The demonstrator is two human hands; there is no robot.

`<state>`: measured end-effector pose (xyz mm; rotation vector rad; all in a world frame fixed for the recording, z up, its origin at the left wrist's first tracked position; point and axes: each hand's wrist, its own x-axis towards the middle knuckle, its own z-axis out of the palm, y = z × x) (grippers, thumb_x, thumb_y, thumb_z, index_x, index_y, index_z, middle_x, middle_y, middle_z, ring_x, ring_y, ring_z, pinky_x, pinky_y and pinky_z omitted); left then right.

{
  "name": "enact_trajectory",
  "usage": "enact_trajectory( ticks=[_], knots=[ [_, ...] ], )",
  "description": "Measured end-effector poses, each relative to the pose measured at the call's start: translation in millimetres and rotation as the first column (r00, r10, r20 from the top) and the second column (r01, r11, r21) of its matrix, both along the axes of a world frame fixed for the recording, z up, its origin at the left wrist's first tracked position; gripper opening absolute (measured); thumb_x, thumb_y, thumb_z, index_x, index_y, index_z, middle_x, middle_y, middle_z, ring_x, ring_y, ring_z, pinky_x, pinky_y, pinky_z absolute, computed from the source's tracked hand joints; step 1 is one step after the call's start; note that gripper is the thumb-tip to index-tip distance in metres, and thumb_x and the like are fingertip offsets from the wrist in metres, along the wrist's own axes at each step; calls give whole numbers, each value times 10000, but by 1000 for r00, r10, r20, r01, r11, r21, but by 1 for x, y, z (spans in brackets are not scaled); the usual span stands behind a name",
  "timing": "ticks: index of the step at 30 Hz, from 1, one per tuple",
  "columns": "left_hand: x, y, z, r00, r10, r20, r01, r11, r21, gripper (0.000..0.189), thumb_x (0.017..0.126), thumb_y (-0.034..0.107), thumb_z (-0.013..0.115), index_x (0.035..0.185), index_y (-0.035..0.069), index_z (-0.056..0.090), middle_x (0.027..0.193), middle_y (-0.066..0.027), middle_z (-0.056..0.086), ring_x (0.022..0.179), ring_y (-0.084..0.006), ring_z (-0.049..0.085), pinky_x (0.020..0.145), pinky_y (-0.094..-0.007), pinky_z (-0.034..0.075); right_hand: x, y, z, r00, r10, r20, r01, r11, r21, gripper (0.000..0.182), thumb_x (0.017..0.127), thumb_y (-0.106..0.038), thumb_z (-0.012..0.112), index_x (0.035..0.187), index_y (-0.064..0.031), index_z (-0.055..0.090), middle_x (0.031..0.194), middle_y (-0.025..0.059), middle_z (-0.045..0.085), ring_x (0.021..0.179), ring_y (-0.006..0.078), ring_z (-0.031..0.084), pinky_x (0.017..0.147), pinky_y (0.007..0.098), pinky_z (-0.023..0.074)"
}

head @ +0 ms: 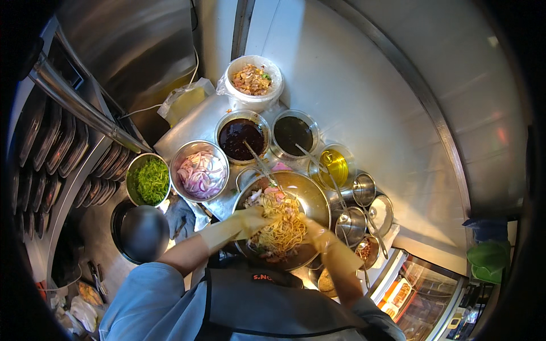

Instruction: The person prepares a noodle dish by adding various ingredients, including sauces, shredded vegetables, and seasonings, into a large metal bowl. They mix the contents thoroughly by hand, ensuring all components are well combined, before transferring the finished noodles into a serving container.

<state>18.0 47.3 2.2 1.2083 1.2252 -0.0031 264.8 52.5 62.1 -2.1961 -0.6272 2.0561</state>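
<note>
A wide steel mixing bowl (313, 194) stands before me with a heap of yellow noodles (281, 221) in it, mixed with pink and whitish pieces. My left hand (251, 221), in a pale translucent glove, reaches into the bowl and touches the noodles from the left. On the other side my right hand (315, 232), gloved too, meets them at the bowl's right part. Fingers of both are blurred and partly hidden by the food, so their grip is unclear. A ladle (260, 164) slants from the dark sauce container down to the bowl's far rim.
Sliced red onion (202, 174) and chopped greens (151, 181) fill steel bowls at left. Behind are tubs of brown sauce (241, 138), dark liquid (293, 135), yellow oil (333, 166) and a white bucket (256, 98). Small steel pots with long-handled spoons (373, 223) crowd the right.
</note>
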Motion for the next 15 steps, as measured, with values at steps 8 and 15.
enact_trajectory(
  ticks=[8, 15],
  knots=[
    [32, -2, 0, 934, -354, 38, 332, 905, 265, 366, 902, 216, 672, 1178, -23, 697, 1145, -240, 719, 1016, -368, 712, 874, -403, 584, 14, -23, -49, 954, -81, -289, 206, 876, 436, 539, 998, -267, 660, 1479, -62, 533, 1382, 165, 619, 1272, 260, 567, 1080, 383, 436],
    [-14, 14, -5, 954, -210, -215, 279, 885, 373, 482, 1042, 427, 454, 1171, 37, 704, 1090, -217, 738, 1034, -360, 707, 941, -425, 518, -19, -2, 72, 987, 117, -109, -38, 835, 549, 703, 946, -376, 730, 1491, 1, 495, 1339, 185, 629, 1245, 269, 591, 1091, 388, 432]
  ],
)
